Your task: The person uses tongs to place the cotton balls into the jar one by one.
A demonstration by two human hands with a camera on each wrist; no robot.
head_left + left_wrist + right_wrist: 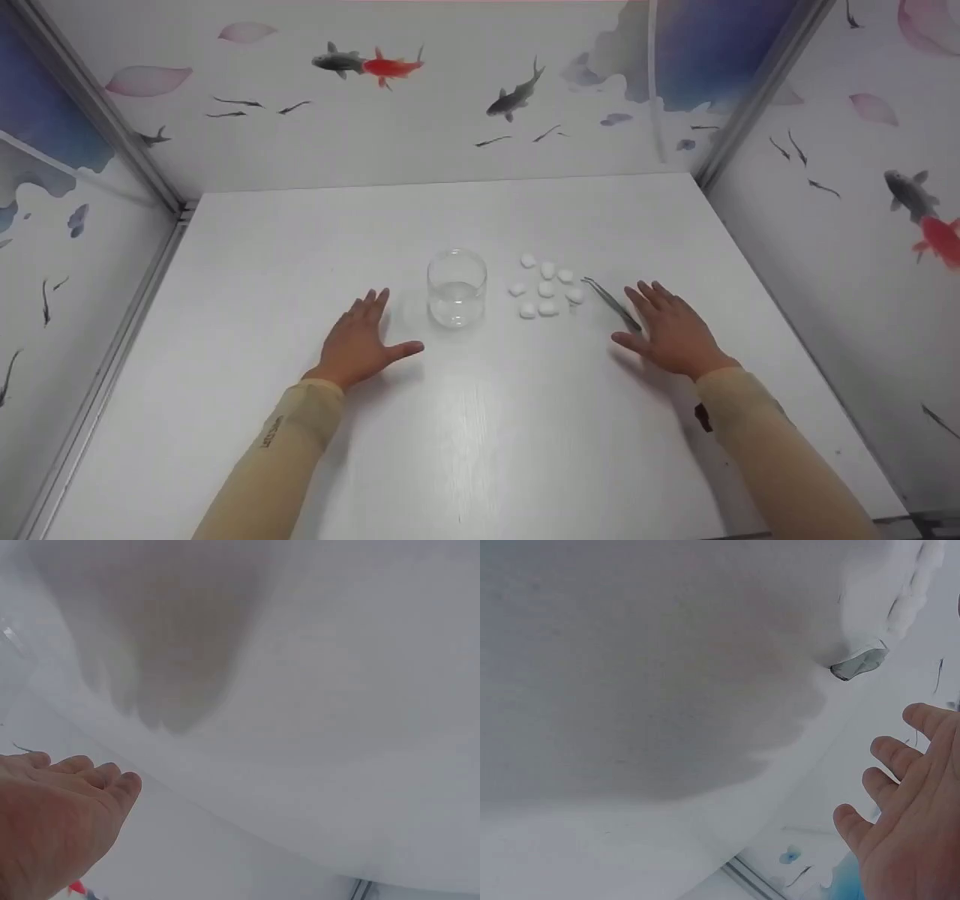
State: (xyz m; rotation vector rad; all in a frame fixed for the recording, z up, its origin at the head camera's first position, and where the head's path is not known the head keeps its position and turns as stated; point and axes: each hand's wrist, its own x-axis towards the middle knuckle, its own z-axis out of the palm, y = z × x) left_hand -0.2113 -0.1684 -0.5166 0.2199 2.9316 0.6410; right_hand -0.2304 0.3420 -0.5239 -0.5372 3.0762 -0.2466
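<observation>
My left hand (358, 341) is held palm down with its fingers spread, left of a clear glass (457, 300) part filled with clear liquid. On the other side, my right hand (671, 330) has its fingers apart beside metal tweezers (613, 304), whose bent tips point toward several white cotton balls (547, 289). The cotton balls lie in a loose cluster between the glass and the tweezers. In the left wrist view the left hand (67, 817) shows straight fingers and nothing in them. The right wrist view has the right hand (907, 795) likewise holding nothing, with the tweezers (860, 662) past its fingertips.
Everything stands on a white table (465, 450). A back wall (450, 142) and side walls printed with fish and petals enclose it. Metal frame strips (142, 135) run along the corners.
</observation>
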